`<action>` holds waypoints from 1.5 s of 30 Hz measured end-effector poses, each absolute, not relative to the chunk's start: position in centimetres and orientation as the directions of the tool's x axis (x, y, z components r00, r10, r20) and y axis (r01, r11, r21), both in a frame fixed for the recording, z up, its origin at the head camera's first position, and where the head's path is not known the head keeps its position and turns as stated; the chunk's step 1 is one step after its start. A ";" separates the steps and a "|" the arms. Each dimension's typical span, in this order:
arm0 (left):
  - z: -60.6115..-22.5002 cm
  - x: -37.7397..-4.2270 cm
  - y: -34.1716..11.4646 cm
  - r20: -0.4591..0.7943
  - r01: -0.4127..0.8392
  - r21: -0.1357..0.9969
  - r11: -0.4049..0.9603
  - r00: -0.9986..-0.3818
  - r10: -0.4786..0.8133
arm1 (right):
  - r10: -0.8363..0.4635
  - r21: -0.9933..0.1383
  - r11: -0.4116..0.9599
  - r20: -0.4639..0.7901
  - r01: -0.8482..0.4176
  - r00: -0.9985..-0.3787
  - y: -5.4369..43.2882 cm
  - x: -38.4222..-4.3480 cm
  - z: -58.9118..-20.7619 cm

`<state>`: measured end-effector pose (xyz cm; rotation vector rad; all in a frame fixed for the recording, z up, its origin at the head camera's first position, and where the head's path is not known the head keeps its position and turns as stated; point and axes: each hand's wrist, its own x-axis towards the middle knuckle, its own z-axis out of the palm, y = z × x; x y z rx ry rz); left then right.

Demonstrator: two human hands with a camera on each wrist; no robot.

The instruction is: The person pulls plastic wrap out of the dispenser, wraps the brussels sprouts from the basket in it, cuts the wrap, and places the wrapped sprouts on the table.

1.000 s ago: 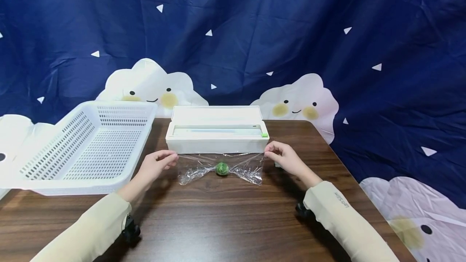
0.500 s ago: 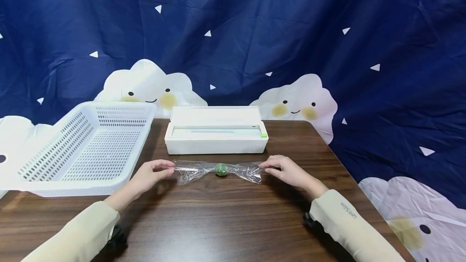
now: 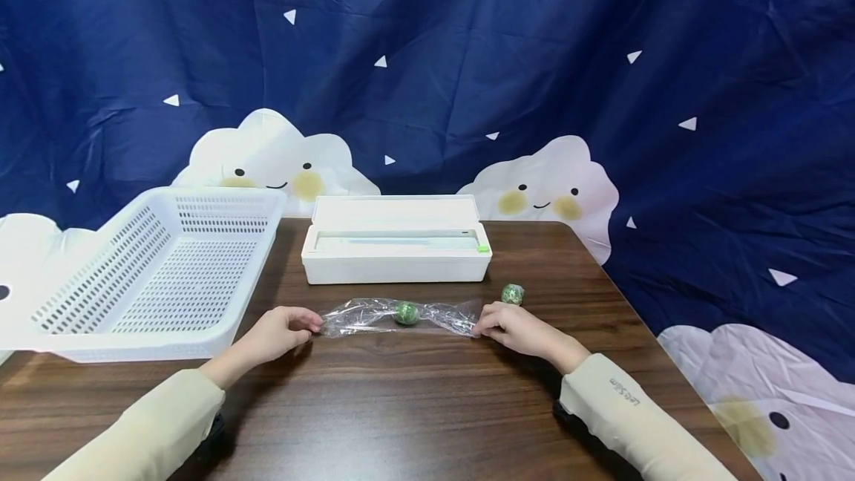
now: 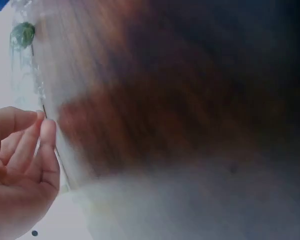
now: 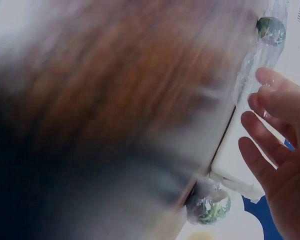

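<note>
A small green ball (image 3: pixel 407 312) lies on the table inside a strip of cling film (image 3: pixel 364 315) gathered to both sides of it. My left hand (image 3: pixel 280 331) pinches the film's left end between thumb and fingertips. At the right end, the thumb and forefinger of my right hand (image 3: pixel 517 329) pinch the film, and in the right wrist view the other fingers of that hand (image 5: pixel 285 135) are spread apart. Just beyond the right hand sits a second green ball (image 3: pixel 513 294), wrapped in shiny film.
Behind the film stands a white cling film dispenser box (image 3: pixel 397 269) with its lid up and a green slider (image 3: pixel 483 249) at its right end. A white perforated basket (image 3: pixel 230 332) stands at left. The wooden table (image 3: pixel 401 407) ends at a dark blue curtain (image 3: pixel 427 58).
Both hands have moved from the dispenser's front toward me and down, bringing the film's far edge over the ball. The second ball, earlier mostly hidden by the right hand, now shows.
</note>
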<state>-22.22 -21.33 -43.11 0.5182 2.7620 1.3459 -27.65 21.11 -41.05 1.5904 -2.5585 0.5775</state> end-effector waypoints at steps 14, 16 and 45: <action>-42.5 -22.5 -20.1 0.014 0.132 0.757 0.640 -0.983 0.186 | -0.833 -0.308 0.470 0.154 -0.827 -0.531 20.4 -27.6 -41.1; -42.4 -22.6 -20.1 -0.011 0.081 0.820 0.567 -0.987 0.158 | -0.828 -0.309 0.480 0.148 -0.821 -0.540 20.4 -27.6 -41.0; -39.9 -26.1 -11.7 0.225 0.308 0.755 0.579 -0.951 0.212 | -0.592 -0.542 0.540 0.298 -0.644 -0.748 13.3 -28.9 -38.9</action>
